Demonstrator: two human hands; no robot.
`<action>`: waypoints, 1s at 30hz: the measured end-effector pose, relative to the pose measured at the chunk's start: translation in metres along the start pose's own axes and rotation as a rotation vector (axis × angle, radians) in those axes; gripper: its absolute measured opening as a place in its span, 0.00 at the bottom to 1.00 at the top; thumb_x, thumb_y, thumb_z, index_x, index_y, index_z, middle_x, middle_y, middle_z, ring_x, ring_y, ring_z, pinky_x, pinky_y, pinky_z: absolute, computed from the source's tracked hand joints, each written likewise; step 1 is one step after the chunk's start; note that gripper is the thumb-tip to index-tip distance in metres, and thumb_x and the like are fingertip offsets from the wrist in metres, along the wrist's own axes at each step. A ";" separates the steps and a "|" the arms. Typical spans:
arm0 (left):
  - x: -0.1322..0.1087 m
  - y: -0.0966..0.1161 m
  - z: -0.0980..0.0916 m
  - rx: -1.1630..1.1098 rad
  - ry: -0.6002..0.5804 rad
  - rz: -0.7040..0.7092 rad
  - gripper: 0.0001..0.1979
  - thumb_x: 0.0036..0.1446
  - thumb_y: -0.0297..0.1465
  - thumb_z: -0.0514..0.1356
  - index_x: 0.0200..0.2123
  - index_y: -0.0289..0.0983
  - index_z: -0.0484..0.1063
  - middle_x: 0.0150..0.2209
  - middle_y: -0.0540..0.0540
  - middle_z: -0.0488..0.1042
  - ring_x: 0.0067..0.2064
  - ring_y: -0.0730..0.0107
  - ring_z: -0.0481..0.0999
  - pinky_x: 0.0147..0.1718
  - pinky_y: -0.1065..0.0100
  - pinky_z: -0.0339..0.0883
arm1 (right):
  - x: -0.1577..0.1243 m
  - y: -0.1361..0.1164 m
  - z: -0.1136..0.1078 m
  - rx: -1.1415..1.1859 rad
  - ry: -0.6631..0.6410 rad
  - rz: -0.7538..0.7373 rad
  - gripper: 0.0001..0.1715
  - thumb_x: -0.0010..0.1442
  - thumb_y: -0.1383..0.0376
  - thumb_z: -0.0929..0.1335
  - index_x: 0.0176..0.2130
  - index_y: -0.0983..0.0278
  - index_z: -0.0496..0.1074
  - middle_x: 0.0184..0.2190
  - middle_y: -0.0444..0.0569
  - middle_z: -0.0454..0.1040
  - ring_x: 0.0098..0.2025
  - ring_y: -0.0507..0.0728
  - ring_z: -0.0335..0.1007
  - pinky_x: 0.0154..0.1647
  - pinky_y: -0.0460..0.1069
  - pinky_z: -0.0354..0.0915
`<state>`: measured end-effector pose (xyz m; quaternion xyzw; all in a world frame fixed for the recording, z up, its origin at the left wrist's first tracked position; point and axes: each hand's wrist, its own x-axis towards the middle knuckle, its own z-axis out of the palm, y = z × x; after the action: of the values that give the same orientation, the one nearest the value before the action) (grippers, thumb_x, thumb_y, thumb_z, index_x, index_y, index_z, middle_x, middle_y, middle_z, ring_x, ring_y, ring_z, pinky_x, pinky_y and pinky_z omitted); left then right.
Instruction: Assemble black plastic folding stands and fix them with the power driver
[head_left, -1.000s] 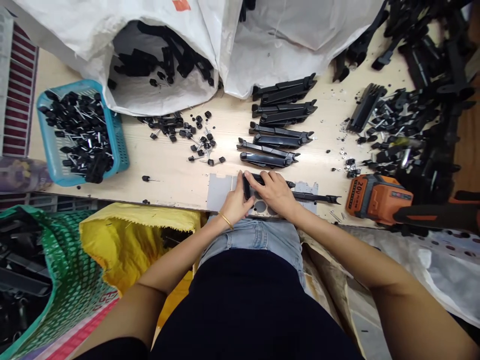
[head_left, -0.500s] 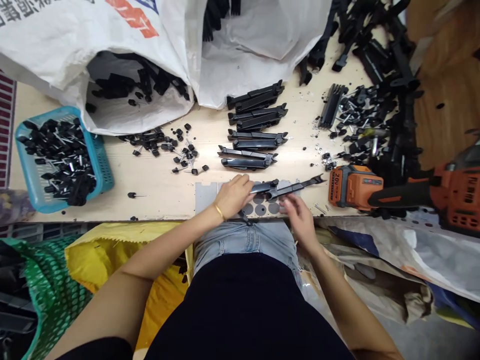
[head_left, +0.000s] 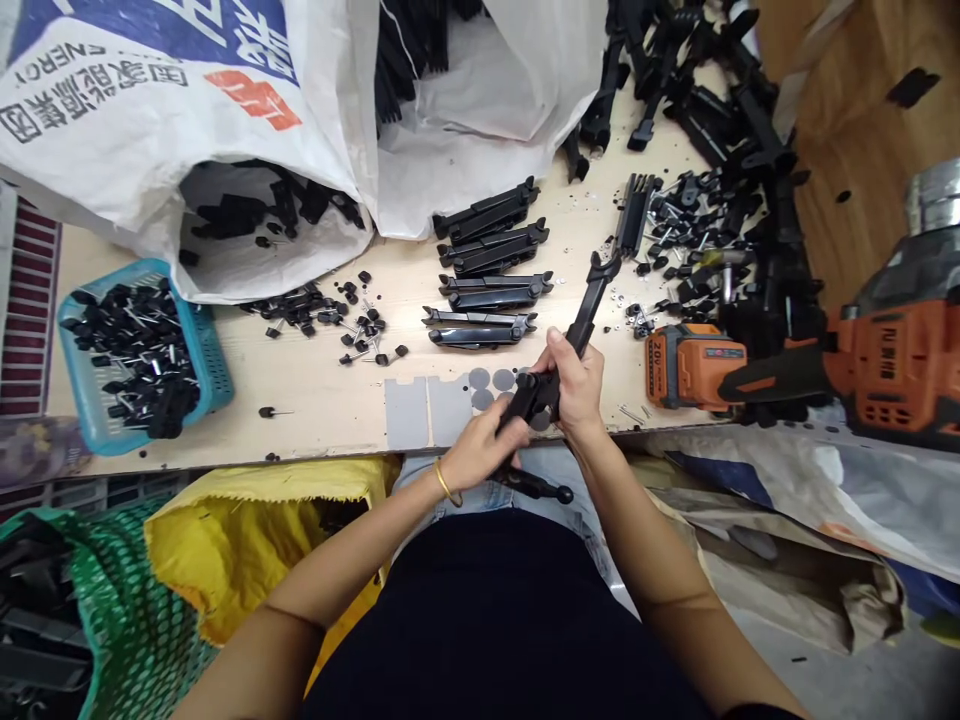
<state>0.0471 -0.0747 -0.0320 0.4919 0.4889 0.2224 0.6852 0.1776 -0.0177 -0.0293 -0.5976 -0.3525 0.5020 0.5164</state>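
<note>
A slim black rod with a rounded tip (head_left: 536, 486) projects below the left hand, nearer the body than the flat grey sheet (head_left: 448, 410); whether it joins the held part cannot be told. The left hand (head_left: 480, 448) is closed around the lower end of a long black jointed plastic arm (head_left: 581, 325). The right hand (head_left: 580, 390) grips its middle section. The arm slants across the sheet's right end, fork tip pointing away from the body. An orange-and-black cordless power tool (head_left: 776, 378) lies right of the sheet. A blue rectangular plastic basket (head_left: 214, 362), filled with black-headed metal pins (head_left: 150, 345), stands left of it. Beyond the sheet lie four sets of folded black plastic arms (head_left: 491, 295). Farther beyond stands a white woven sack (head_left: 322, 90).
</note>
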 end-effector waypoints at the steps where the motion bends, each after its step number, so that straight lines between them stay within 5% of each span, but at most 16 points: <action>1: 0.002 0.001 -0.002 -0.119 -0.033 -0.025 0.36 0.53 0.61 0.46 0.43 0.34 0.67 0.26 0.47 0.73 0.24 0.69 0.73 0.24 0.69 0.65 | -0.003 -0.001 0.001 -0.011 -0.008 0.003 0.27 0.53 0.47 0.68 0.16 0.63 0.65 0.13 0.42 0.67 0.17 0.49 0.63 0.20 0.45 0.60; 3: 0.007 0.002 -0.003 -0.308 -0.040 -0.079 0.39 0.53 0.63 0.42 0.38 0.33 0.70 0.22 0.48 0.71 0.22 0.73 0.71 0.22 0.72 0.63 | -0.011 -0.004 0.005 -0.027 -0.003 -0.006 0.26 0.53 0.47 0.69 0.17 0.63 0.66 0.14 0.42 0.67 0.18 0.50 0.63 0.21 0.45 0.61; 5: 0.010 0.004 -0.001 -0.415 -0.006 -0.117 0.37 0.51 0.62 0.48 0.35 0.32 0.71 0.20 0.49 0.70 0.21 0.75 0.69 0.22 0.73 0.63 | -0.019 -0.004 0.008 -0.036 0.044 -0.026 0.26 0.53 0.46 0.68 0.19 0.64 0.66 0.16 0.43 0.68 0.19 0.50 0.64 0.21 0.45 0.62; 10: 0.008 0.011 -0.001 -0.537 -0.002 -0.098 0.32 0.49 0.56 0.59 0.42 0.34 0.72 0.23 0.51 0.70 0.23 0.77 0.68 0.21 0.75 0.62 | -0.028 0.003 0.010 -0.043 0.140 -0.088 0.26 0.55 0.46 0.66 0.21 0.64 0.67 0.18 0.44 0.70 0.22 0.50 0.67 0.24 0.46 0.64; 14: 0.004 0.007 -0.001 -0.638 -0.063 -0.085 0.33 0.50 0.52 0.62 0.54 0.38 0.67 0.25 0.52 0.70 0.23 0.77 0.68 0.21 0.76 0.62 | -0.024 -0.001 0.009 -0.053 0.035 -0.071 0.27 0.55 0.47 0.66 0.18 0.64 0.67 0.15 0.43 0.68 0.20 0.50 0.65 0.23 0.45 0.62; 19: 0.011 -0.009 -0.006 -0.710 -0.036 -0.069 0.37 0.48 0.55 0.61 0.55 0.37 0.65 0.29 0.49 0.73 0.24 0.75 0.70 0.22 0.73 0.64 | -0.025 -0.010 0.015 -0.070 -0.057 -0.028 0.26 0.54 0.46 0.67 0.20 0.64 0.67 0.16 0.42 0.68 0.19 0.49 0.64 0.22 0.45 0.61; 23: 0.007 -0.005 -0.031 -0.317 -0.143 0.091 0.44 0.46 0.58 0.60 0.60 0.36 0.61 0.48 0.38 0.73 0.45 0.58 0.76 0.44 0.60 0.69 | -0.020 -0.001 0.013 -0.114 0.096 -0.106 0.25 0.55 0.47 0.67 0.21 0.64 0.67 0.17 0.42 0.68 0.21 0.50 0.64 0.24 0.45 0.61; 26: -0.009 0.004 -0.031 0.248 -0.177 0.261 0.59 0.34 0.53 0.70 0.66 0.37 0.48 0.63 0.32 0.56 0.63 0.43 0.59 0.58 0.50 0.57 | -0.009 0.009 0.011 -0.081 0.263 -0.129 0.25 0.55 0.48 0.67 0.20 0.64 0.66 0.16 0.42 0.67 0.22 0.50 0.64 0.26 0.46 0.62; 28: -0.015 0.006 -0.015 0.615 0.056 0.299 0.59 0.38 0.45 0.72 0.67 0.37 0.43 0.65 0.30 0.50 0.65 0.40 0.54 0.58 0.45 0.55 | -0.003 0.014 0.014 0.005 0.337 -0.084 0.26 0.56 0.48 0.66 0.19 0.64 0.64 0.16 0.41 0.65 0.21 0.49 0.63 0.26 0.46 0.62; 30: -0.012 0.005 0.002 0.826 0.287 0.274 0.53 0.46 0.37 0.69 0.67 0.36 0.39 0.61 0.30 0.58 0.61 0.44 0.62 0.53 0.48 0.62 | -0.002 0.018 0.016 0.053 0.335 -0.035 0.27 0.57 0.46 0.65 0.20 0.63 0.63 0.17 0.41 0.65 0.21 0.49 0.62 0.27 0.46 0.62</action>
<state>0.0446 -0.0830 -0.0223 0.7482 0.5572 0.1631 0.3211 0.1602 -0.0191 -0.0458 -0.6529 -0.2586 0.3952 0.5922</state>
